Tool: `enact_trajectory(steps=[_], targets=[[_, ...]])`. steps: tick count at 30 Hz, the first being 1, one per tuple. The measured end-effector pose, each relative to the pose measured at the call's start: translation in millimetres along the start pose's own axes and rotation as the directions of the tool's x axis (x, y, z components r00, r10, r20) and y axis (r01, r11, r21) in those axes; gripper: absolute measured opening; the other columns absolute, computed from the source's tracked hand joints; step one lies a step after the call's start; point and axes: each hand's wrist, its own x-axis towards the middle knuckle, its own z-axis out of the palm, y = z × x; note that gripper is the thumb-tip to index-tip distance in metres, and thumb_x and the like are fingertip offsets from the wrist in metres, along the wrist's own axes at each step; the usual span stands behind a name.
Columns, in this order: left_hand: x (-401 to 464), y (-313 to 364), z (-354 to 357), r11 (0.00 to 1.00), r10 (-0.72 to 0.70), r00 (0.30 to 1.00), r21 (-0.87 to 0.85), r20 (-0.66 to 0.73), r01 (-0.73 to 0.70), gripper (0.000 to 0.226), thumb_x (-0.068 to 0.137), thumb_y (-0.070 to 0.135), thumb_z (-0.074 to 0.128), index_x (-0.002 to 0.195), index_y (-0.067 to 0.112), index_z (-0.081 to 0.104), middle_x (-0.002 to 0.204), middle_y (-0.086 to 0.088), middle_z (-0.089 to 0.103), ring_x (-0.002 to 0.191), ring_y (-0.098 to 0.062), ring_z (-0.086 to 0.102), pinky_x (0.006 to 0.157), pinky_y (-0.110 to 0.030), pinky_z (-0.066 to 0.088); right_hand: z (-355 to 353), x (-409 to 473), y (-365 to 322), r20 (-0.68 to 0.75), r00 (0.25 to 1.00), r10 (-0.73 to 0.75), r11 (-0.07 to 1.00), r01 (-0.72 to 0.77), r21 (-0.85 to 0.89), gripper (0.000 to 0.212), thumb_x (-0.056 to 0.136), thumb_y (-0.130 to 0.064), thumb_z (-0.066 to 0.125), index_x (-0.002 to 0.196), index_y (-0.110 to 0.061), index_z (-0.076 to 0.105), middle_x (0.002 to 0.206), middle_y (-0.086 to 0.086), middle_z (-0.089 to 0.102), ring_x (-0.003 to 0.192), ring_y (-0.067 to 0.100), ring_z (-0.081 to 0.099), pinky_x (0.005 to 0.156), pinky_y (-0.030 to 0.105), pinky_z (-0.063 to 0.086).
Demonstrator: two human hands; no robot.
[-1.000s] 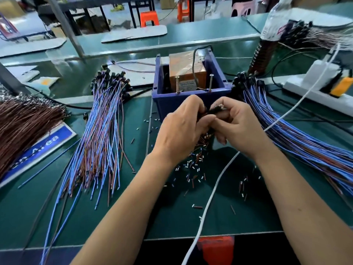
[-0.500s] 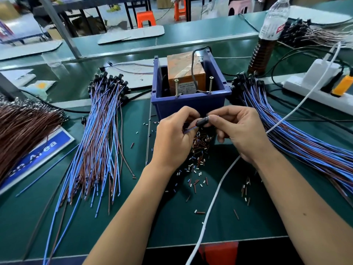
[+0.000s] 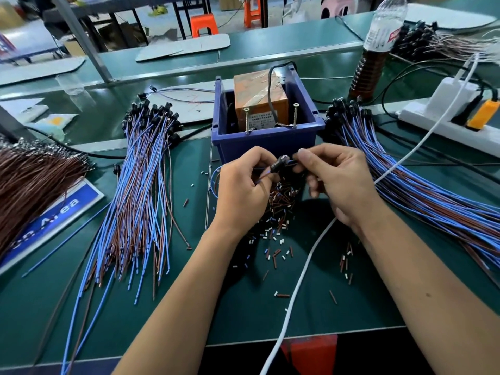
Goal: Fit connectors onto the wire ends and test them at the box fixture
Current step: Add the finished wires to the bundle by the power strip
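My left hand [image 3: 243, 185] pinches a blue-and-brown wire pair whose black connector [image 3: 280, 163] sits between both hands. My right hand [image 3: 335, 180] pinches the wire right at that connector with thumb and forefinger. Both hands hover just in front of the blue box fixture [image 3: 266, 142], which holds an orange block [image 3: 257, 96] and two upright screws [image 3: 246, 119]. A heap of small brown and white sleeve pieces [image 3: 281, 201] lies on the green mat under my hands.
Bundles of blue and brown wires with black connectors lie left [image 3: 140, 185] and right [image 3: 422, 185] of the box. Brown wires [image 3: 29, 180] are piled far left. A bottle [image 3: 376, 50], a white power strip [image 3: 446, 117] and a white cable [image 3: 303, 272] are at right.
Both hands have dropped slightly away from the box. The connector has turned so its round black end shows between my fingers.
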Motion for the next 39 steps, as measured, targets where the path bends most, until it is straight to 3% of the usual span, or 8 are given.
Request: enact_trajectory(steps=[3, 10, 18, 21, 24, 32, 36, 39], targets=[[1.2, -0.5, -5.0, 0.997, -0.065, 0.995, -0.036, -0.072, 0.062, 0.014, 0.094, 0.004, 0.068, 0.085, 0.014, 0.064, 0.068, 0.008, 0.066, 0.061, -0.003, 0.057, 0.062, -0.022, 0.048, -7.0, 4.1, -1.9, -0.107, 0.994, 0.018, 0.999, -0.013, 0.050, 0.009, 0.096, -0.011, 0.072, 0.088, -0.010, 0.077, 0.072, 0.007, 0.071, 0.045, 0.011, 0.047, 0.039, 0.022, 0.040], [1.5, 3.8, -3.4, 0.992, -0.112, 0.992, -0.073, -0.062, 0.107, 0.013, 0.096, 0.005, 0.067, 0.083, 0.005, 0.066, 0.070, 0.001, 0.067, 0.062, -0.003, 0.055, 0.064, -0.020, 0.045, 6.0, -1.3, 3.2, 0.032, 0.999, 0.009, 1.000, -0.010, 0.027, 0.008, 0.092, -0.018, 0.077, 0.094, -0.011, 0.078, 0.076, 0.011, 0.074, 0.044, 0.011, 0.049, 0.038, 0.021, 0.042], [1.0, 3.8, -5.4, 0.991, -0.102, 0.994, -0.089, -0.034, 0.098, 0.013, 0.096, 0.005, 0.066, 0.083, 0.006, 0.067, 0.069, -0.001, 0.067, 0.061, -0.005, 0.054, 0.060, -0.019, 0.043, 4.6, -1.0, 1.4, -0.021, 0.998, -0.057, 0.998, 0.058, 0.029, 0.009, 0.095, -0.010, 0.074, 0.088, -0.015, 0.078, 0.075, 0.008, 0.072, 0.044, 0.011, 0.048, 0.037, 0.021, 0.040], [0.5, 3.2, -6.6, 0.986, -0.130, 0.988, -0.114, -0.089, 0.119, 0.017, 0.097, 0.008, 0.066, 0.081, 0.008, 0.066, 0.069, 0.000, 0.068, 0.056, -0.005, 0.047, 0.055, -0.024, 0.039, -1.0, 0.6, 0.4, -0.090, 0.994, -0.059, 0.998, 0.060, 0.012, 0.006, 0.094, -0.009, 0.076, 0.089, -0.012, 0.076, 0.072, 0.008, 0.070, 0.043, 0.012, 0.046, 0.036, 0.022, 0.038], [-0.8, 8.1, -1.6, 0.984, -0.122, 0.985, -0.148, -0.124, 0.103, 0.013, 0.097, 0.008, 0.066, 0.084, 0.005, 0.066, 0.071, 0.002, 0.069, 0.062, -0.004, 0.056, 0.064, -0.017, 0.044, 8.6, -3.9, 2.4, 0.012, 1.000, -0.020, 1.000, 0.020, -0.010, 0.009, 0.090, -0.007, 0.079, 0.098, -0.010, 0.078, 0.074, 0.010, 0.073, 0.042, 0.011, 0.046, 0.036, 0.021, 0.038], [-4.2, 17.1, 7.2, 0.978, -0.079, 0.975, -0.206, -0.208, 0.036, 0.016, 0.099, 0.014, 0.064, 0.088, 0.002, 0.064, 0.075, -0.010, 0.066, 0.069, -0.030, 0.062, 0.064, -0.043, 0.054, 42.8, -10.7, 0.1, 0.029, 1.000, -0.011, 0.951, 0.001, 0.309, 0.013, 0.079, -0.019, 0.077, 0.090, -0.012, 0.076, 0.071, 0.007, 0.068, 0.045, 0.008, 0.042, 0.036, 0.019, 0.032], [-4.0, 20.1, 10.1, 0.991, -0.043, 0.955, -0.134, -0.292, 0.004, 0.014, 0.097, 0.013, 0.066, 0.084, 0.011, 0.061, 0.074, 0.007, 0.064, 0.065, -0.014, 0.057, 0.060, -0.031, 0.048, 47.1, -11.3, -2.3, -0.030, 0.996, -0.079, 0.952, 0.084, 0.295, 0.010, 0.095, -0.007, 0.071, 0.090, -0.016, 0.073, 0.072, 0.001, 0.068, 0.044, 0.008, 0.041, 0.037, 0.018, 0.031], [-2.9, 20.4, 11.3, 0.998, -0.022, 0.906, -0.069, -0.424, -0.008, 0.012, 0.093, 0.006, 0.064, 0.085, 0.015, 0.063, 0.077, 0.008, 0.062, 0.068, -0.013, 0.055, 0.061, -0.031, 0.045, 44.6, -9.7, -6.3, -0.079, 0.981, -0.177, 0.944, 0.192, 0.267, 0.013, 0.102, -0.008, 0.062, 0.092, -0.015, 0.064, 0.092, 0.010, 0.075, 0.041, 0.012, 0.041, 0.038, 0.019, 0.033]])
